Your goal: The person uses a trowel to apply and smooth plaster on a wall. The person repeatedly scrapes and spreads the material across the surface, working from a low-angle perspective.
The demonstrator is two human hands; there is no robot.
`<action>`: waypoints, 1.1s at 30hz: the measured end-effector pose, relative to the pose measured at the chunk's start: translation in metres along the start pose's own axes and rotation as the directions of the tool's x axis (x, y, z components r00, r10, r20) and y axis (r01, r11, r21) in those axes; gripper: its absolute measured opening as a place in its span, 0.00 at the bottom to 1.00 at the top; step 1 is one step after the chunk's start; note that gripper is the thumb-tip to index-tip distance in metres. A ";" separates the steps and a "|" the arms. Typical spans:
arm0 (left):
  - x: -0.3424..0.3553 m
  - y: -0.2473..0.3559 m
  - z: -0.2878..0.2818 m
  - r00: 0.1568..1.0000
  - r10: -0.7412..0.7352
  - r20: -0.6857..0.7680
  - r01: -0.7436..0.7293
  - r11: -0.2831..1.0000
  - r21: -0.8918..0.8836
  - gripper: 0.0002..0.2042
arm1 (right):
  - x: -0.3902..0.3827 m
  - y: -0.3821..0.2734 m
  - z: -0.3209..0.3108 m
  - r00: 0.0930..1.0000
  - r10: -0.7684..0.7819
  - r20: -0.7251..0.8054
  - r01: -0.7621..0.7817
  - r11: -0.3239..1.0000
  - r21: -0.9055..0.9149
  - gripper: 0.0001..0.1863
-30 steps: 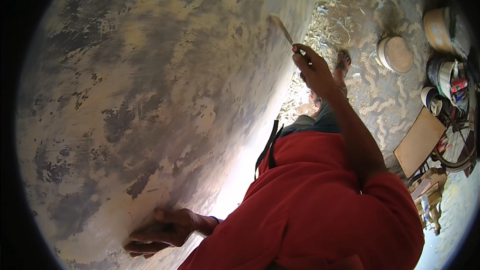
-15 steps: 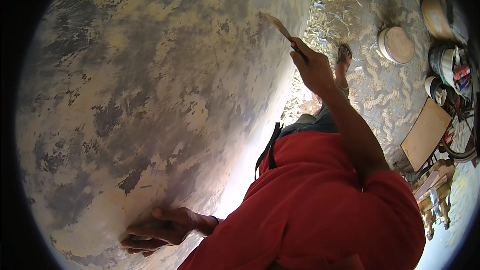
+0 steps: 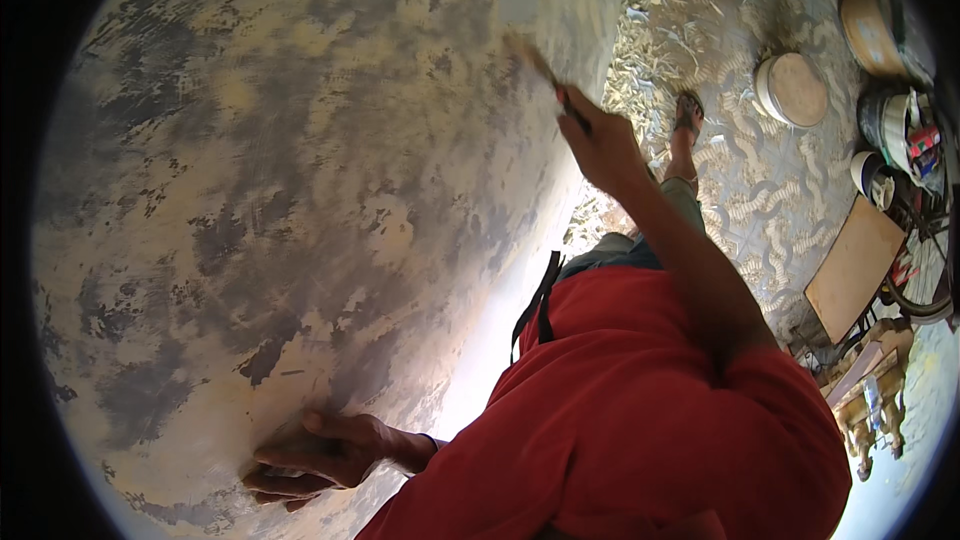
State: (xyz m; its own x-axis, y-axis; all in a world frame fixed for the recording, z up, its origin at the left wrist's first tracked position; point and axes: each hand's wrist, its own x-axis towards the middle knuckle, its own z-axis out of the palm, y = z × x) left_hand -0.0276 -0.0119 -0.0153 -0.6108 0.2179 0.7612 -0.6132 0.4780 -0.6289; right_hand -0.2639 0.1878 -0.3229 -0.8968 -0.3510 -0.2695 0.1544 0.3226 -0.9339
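Observation:
My right hand (image 3: pixel 605 140) is closed around the dark and red handle of a scraper (image 3: pixel 540 65), whose pale blade is blurred and points up and left. The blade's tip is at or close to a large wall (image 3: pixel 330 170) on my left, mottled with cream and grey patches. Lower down on that wall rests my left hand (image 3: pixel 320 455), fingers stretched out over the surface. Its palm side is hidden, and a dark shadow lies around it.
Pale flakes and scraps (image 3: pixel 650 20) litter the patterned floor (image 3: pixel 750 180) along the wall's foot. To the right stand a round lidded tub (image 3: pixel 791 90), a bucket (image 3: pixel 872 32) and another container (image 3: pixel 895 135) with things in it. A tan board (image 3: pixel 855 268) leans near a bicycle wheel (image 3: pixel 925 305).
My right hand has moved a little left and up with the scraper, closer along the wall. The left hand stays in the same place.

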 end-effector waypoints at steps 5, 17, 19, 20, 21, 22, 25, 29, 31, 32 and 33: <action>0.000 0.002 -0.001 1.000 -0.004 0.010 0.004 1.000 0.000 0.30 | 0.019 0.002 -0.020 0.999 -0.037 -0.024 0.038 0.998 0.052 0.24; 0.001 0.001 0.002 0.998 0.025 0.052 -0.027 0.998 0.053 0.30 | 0.092 -0.043 -0.043 0.967 -0.133 -0.216 0.161 0.979 0.121 0.20; 0.001 0.003 -0.007 0.997 0.017 0.073 -0.024 0.995 0.095 0.30 | 0.081 -0.044 -0.049 0.979 -0.104 -0.176 0.124 0.986 0.109 0.20; 0.001 0.002 -0.005 0.999 -0.007 0.040 0.004 0.998 0.062 0.31 | 0.070 -0.039 -0.049 0.987 -0.055 -0.151 0.072 0.991 0.114 0.20; -0.001 0.002 -0.005 0.999 -0.008 0.038 0.006 0.998 0.056 0.31 | 0.052 -0.032 -0.046 0.993 0.002 -0.121 0.012 0.993 0.118 0.20; -0.001 0.001 -0.004 0.999 -0.005 0.038 0.003 0.999 0.050 0.32 | 0.034 -0.026 -0.044 0.996 0.012 -0.091 -0.003 0.996 0.092 0.20; -0.002 -0.001 -0.005 0.999 0.002 0.032 -0.003 1.000 0.022 0.32 | -0.019 -0.018 -0.031 1.000 -0.013 0.006 0.012 0.991 0.130 0.21; -0.004 0.000 -0.004 0.999 0.002 0.041 -0.003 1.000 0.028 0.31 | -0.034 -0.044 -0.023 0.998 -0.045 0.033 0.036 0.973 0.230 0.19; -0.002 0.001 -0.003 0.999 -0.013 0.036 0.013 1.000 0.000 0.30 | -0.008 -0.054 -0.024 0.999 -0.024 0.043 0.017 0.989 0.148 0.18; -0.001 0.003 -0.001 0.999 -0.021 0.030 0.021 1.000 -0.015 0.30 | -0.003 -0.051 -0.021 0.999 -0.036 0.023 0.032 0.986 0.164 0.18; -0.002 0.005 -0.001 0.999 -0.034 0.032 0.034 0.999 -0.010 0.30 | -0.003 -0.047 -0.018 0.999 -0.048 0.004 0.047 0.983 0.179 0.18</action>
State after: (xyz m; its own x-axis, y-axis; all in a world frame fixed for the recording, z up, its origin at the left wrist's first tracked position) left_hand -0.0289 -0.0092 -0.0192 -0.6054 0.1743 0.7766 -0.6285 0.4940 -0.6008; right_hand -0.2757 0.1892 -0.2742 -0.9016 -0.3692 -0.2253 0.1843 0.1432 -0.9724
